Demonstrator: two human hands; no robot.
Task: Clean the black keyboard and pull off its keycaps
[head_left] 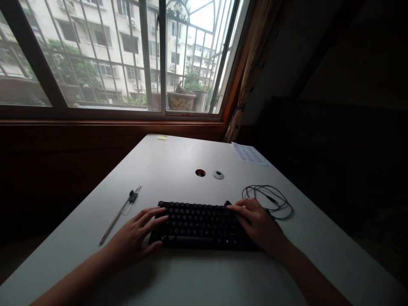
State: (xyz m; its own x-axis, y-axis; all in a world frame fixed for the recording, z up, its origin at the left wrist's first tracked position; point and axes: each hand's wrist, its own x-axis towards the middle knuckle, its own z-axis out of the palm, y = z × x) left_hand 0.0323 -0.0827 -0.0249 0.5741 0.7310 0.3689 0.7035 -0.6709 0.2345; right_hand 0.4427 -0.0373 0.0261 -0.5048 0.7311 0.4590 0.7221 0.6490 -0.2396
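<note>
A black keyboard (pixel 197 225) lies flat on the white table in front of me. My left hand (pixel 137 231) rests over its left end, fingers spread across the keys and the thumb near the front edge. At the upper right of the keys, my right hand (pixel 255 219) pinches a small dark purple piece (pixel 227 204) between thumb and fingertips; its kind is unclear. The right end of the keyboard is partly hidden under that hand. Left of the keyboard lie a long thin brush-like stick (pixel 114 222) and a wire tool with a black handle (pixel 133 197).
A coiled black cable (pixel 280 199) lies beyond my right hand. Behind the keyboard, the white table (pixel 172 163) has a round hole (pixel 200 173) with a grey ring-shaped cover (pixel 218 174) beside it. Printed sheets (pixel 250 154) and a yellow note (pixel 162 137) lie near the far edge.
</note>
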